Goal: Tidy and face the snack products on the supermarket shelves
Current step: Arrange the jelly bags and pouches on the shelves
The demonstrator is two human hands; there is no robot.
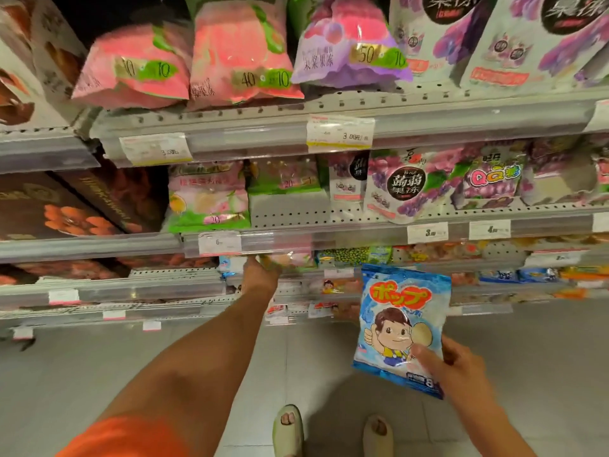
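So on the far left there are dark brown boxes [49,212] with orange flowers printed on them, stacked on grey metal shelving [329,103] with perforated edges and clear price-tag strips. Moving right, the top shelf has pink jelly bags [131,70] slumped forward over the lip, then a purple jelly bag [349,51] tipped the same way, then tall grape pouches [461,31] standing upright. The middle shelf has a green-and-pink bag [207,199] right at the front edge, a bare patch of shelf beside it, and more grape pouches [405,186] further right. The person's left hand [260,275] reaches in under that middle shelf, fingers wrapped round a pinkish packet [290,258] on the level below; the packet's blurry and half hidden by the price rail. Orange sleeve [128,437] at the bottom left. The right hand [451,361] is out in front of the lower shelves, holding a blue candy bag [402,328] with a cartoon kid on it, thumb on the front, fingers behind, gripping its lower right corner. The floor [527,374] is pale grey tile, and two light slippers [288,430] poke in at the bottom.
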